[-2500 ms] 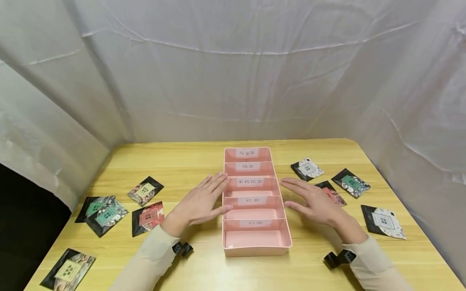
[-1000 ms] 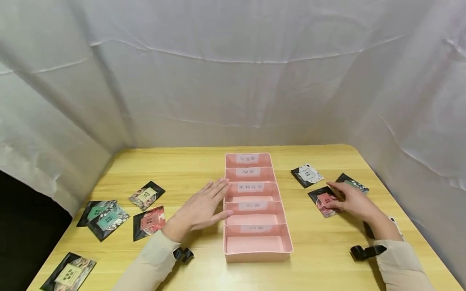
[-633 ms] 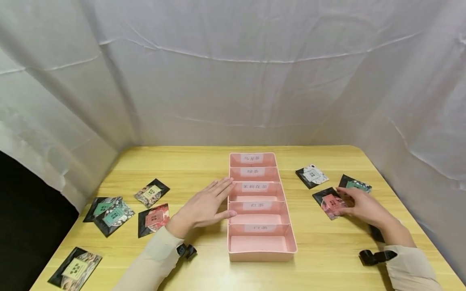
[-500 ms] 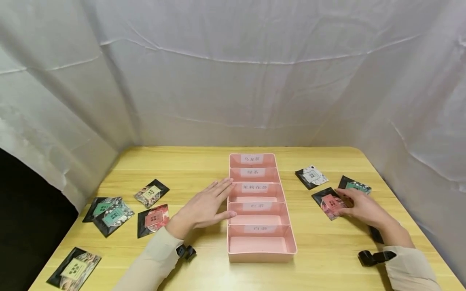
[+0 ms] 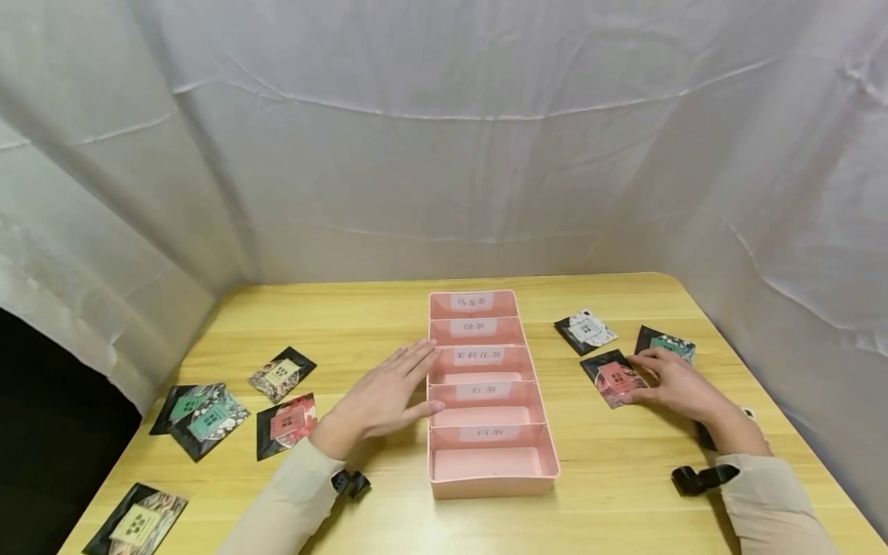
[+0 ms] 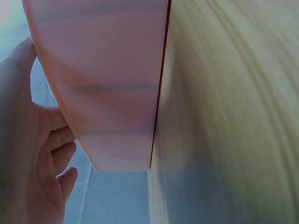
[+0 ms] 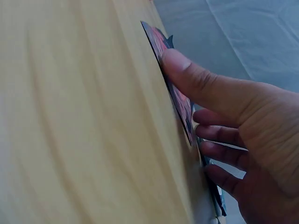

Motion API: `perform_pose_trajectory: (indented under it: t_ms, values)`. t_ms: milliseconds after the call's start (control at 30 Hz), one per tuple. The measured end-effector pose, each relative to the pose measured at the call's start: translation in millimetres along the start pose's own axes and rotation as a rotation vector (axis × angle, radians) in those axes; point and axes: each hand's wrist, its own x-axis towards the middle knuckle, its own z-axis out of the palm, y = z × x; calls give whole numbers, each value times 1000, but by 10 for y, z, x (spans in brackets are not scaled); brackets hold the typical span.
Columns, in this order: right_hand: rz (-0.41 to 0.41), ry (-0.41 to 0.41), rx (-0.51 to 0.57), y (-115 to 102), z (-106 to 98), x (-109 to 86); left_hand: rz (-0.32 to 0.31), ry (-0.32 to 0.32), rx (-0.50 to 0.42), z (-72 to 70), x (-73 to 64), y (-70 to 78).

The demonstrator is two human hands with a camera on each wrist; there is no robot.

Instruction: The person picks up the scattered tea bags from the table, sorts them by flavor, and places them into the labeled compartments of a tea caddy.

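A long pink divided box (image 5: 492,487) stands mid-table, with white labels on the walls of its several compartments. My left hand (image 5: 388,397) lies along its left side, fingers extended; in the left wrist view, fingertips (image 6: 63,140) meet the box's edge. At the right, my right hand (image 5: 683,388) pinches the edge of a black tea sachet with a red label (image 5: 613,378). The right wrist view shows the thumb (image 7: 180,65) on this sachet, its other fingers bent at the far side. The sachet is at or just above the tabletop; I cannot tell which.
A white-labelled sachet (image 5: 586,331) and a green-labelled one (image 5: 669,347) lie near the right hand; another is partly under the right forearm. Several sachets lie at left, including red (image 5: 287,424) and yellow (image 5: 135,526) labelled ones. A pale curtain (image 5: 458,169) surrounds the table.
My right hand has left the box's right side, moved right and taken hold of the red-labelled sachet, which has shifted slightly. My left hand has stayed at the box.
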Motion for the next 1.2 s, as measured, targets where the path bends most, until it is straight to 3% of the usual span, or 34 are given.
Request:
perform_pose_trajectory:
  t_ms: [367,833,967,1200]
  values:
    - [-41,0,122,-67,29,51,1,24,1,4,-1,4]
    - [-3,-56,207,-198,18,96,-2,22,-7,-5,-6,16]
    - [20,-85,290,-203,34,98,-1,25,-6,1,-11,14]
    - [38,-26,475,-143,44,112,0,27,6,20,-4,5]
